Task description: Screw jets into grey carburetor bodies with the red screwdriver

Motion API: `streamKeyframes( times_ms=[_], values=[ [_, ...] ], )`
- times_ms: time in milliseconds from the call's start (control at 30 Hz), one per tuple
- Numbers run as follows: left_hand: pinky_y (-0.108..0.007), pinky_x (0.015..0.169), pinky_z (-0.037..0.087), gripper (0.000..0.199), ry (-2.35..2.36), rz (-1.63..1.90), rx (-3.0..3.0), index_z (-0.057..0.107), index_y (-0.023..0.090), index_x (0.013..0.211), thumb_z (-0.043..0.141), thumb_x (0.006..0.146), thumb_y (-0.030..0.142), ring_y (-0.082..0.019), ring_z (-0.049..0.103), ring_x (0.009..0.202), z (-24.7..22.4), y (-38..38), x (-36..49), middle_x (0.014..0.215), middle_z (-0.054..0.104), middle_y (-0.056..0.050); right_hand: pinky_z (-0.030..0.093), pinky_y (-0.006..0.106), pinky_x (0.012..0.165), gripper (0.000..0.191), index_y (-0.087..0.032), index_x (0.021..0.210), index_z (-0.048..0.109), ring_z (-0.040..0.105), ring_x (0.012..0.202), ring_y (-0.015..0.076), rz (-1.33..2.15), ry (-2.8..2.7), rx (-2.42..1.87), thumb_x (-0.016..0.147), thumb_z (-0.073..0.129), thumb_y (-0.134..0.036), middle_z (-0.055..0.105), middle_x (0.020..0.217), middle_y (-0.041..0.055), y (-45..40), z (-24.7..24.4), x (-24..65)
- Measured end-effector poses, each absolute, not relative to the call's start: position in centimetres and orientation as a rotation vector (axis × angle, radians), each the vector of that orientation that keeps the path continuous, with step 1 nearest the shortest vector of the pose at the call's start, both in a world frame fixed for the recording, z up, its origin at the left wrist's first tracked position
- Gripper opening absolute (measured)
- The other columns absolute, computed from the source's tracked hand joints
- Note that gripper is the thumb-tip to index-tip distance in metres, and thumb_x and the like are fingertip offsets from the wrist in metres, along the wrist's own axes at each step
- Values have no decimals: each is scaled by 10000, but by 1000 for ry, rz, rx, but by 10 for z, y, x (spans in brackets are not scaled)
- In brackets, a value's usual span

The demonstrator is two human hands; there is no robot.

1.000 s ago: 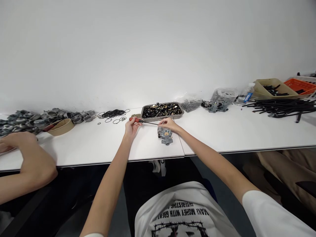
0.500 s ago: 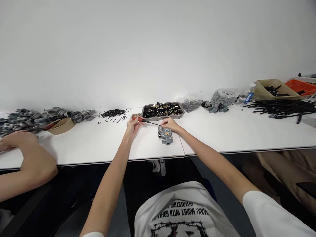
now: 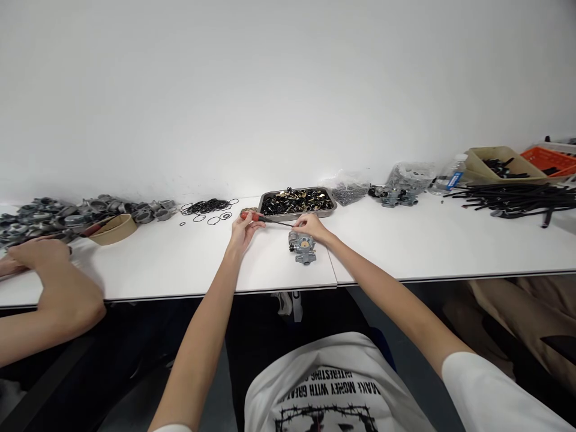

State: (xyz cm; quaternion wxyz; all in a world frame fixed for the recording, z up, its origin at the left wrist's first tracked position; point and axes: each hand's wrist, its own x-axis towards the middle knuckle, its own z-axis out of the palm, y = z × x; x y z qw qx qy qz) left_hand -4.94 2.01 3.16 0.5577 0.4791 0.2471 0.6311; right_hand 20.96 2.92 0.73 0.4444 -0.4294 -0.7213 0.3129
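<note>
A screwdriver [image 3: 251, 216] with a red and black handle is gripped in my left hand [image 3: 242, 232], its thin shaft pointing right. At the shaft's far end, the fingers of my right hand [image 3: 310, 225] are pinched together. What they hold, if anything, is too small and hidden to make out. Just below these fingertips a grey metal carburetor [image 3: 305, 247] stands on the white table, with a round brass-coloured part in its open top. My right hand is very close to its upper edge; whether they touch I cannot tell.
Behind my hands lies a metal tray [image 3: 297, 215] of small black and brass parts. Black rubber rings [image 3: 207, 206], a tape roll [image 3: 114, 231] and grey castings [image 3: 49, 219] are leftward, near a co-worker's arm [image 3: 67, 294]. Rightward are carburetors [image 3: 395, 195], a bottle [image 3: 452, 175] and black hoses [image 3: 517, 197].
Both my hands, the screwdriver and the carburetor keep nearly the same places. The view has shifted very slightly. The co-worker's hand at the left has moved a little.
</note>
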Motion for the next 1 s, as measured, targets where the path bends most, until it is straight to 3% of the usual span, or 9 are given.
streamKeyframes(
  times_ms=[400, 1000],
  values=[
    [-321, 713, 580, 341, 613, 1465, 1152, 622, 116, 924, 798, 777, 369, -175, 711, 675, 30, 21, -50, 944, 728, -121, 495, 260, 624, 98, -140, 687, 766, 650, 730, 178, 728, -1810, -1076, 676, 756, -238, 726, 813, 74, 30, 6, 210],
    [-341, 717, 595, 387, 618, 1433, 1206, 604, 106, 948, 835, 741, 337, -197, 730, 655, 35, 13, -39, 919, 746, -135, 455, 249, 617, 65, -145, 575, 710, 593, 669, 136, 675, -1813, -1103, 623, 742, -116, 663, 767, 39, 33, 4, 210]
  ],
)
